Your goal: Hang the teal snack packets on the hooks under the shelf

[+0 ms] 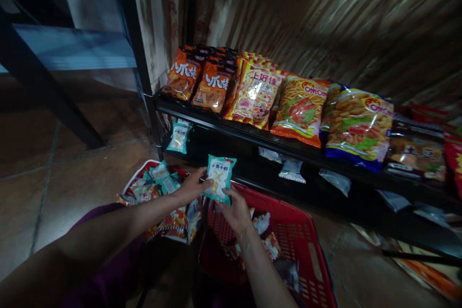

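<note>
A small teal and white snack packet (220, 177) is held up between both hands above a red plastic basket (305, 245). My left hand (191, 186) grips the packet's left edge, thumb on its front. My right hand (234, 211) pinches its lower right corner from below. The basket holds a few snack packets. A pile of similar teal packets (159, 178) and other snacks lies on the floor to the left of the basket.
A black shelf (252, 130) carries rows of large orange, yellow and blue snack bags. One teal packet (179, 136) stands on the lower shelf level, with pale packets (291, 169) further right. Tiled floor spreads to the left. A dark frame stands far left.
</note>
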`<action>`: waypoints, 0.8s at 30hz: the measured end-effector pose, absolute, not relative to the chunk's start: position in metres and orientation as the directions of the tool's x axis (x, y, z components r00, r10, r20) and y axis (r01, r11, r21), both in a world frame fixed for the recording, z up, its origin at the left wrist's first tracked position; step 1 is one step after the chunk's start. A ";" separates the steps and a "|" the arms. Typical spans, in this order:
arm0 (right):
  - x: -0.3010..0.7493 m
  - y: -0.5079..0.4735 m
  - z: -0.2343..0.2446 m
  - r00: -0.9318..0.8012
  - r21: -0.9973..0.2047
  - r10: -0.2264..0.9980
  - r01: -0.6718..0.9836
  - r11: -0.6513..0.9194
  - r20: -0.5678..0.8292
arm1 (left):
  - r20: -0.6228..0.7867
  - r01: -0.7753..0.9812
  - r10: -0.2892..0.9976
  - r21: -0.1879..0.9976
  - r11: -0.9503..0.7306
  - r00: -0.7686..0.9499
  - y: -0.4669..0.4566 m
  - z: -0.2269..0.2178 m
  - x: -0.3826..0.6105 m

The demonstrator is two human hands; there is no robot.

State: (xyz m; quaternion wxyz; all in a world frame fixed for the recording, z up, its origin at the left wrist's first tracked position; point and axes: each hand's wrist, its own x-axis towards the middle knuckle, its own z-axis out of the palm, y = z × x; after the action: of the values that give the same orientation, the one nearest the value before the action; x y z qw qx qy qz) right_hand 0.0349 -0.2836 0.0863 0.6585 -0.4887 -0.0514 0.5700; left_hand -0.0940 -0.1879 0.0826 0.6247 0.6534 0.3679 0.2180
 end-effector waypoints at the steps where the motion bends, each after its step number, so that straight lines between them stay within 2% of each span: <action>1: 0.032 -0.283 0.090 0.345 -0.694 0.799 -0.710 -0.122 -0.493 | -0.188 0.236 0.765 0.971 0.048 0.616 -0.188 0.085 -0.095; 7: 0.011 -0.278 0.096 0.361 -0.727 0.809 -0.677 -0.115 -0.464 | -0.260 0.404 0.856 0.912 0.067 0.446 -0.184 0.094 -0.097; 14: 0.004 -0.272 0.079 0.431 -0.730 0.737 -0.673 -0.122 -0.520 | -0.216 0.447 0.867 0.894 -0.009 0.449 -0.182 0.091 -0.091; 19: 0.018 -0.261 0.080 0.455 -0.775 0.768 -0.627 -0.082 -0.450 | -0.199 0.444 0.867 0.895 -0.028 0.458 -0.176 0.106 -0.077; 24: 0.041 -0.227 0.077 0.432 -0.783 0.781 -0.612 -0.114 -0.452 | -0.233 0.448 0.868 0.894 0.013 0.439 -0.150 0.113 -0.059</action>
State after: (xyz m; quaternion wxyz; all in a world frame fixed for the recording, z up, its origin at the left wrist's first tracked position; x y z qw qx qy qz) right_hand 0.0410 -0.2266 0.0770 0.6607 -0.5288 -0.0799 0.5268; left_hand -0.0592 -0.1502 0.1131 0.5171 0.6725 0.4892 0.2026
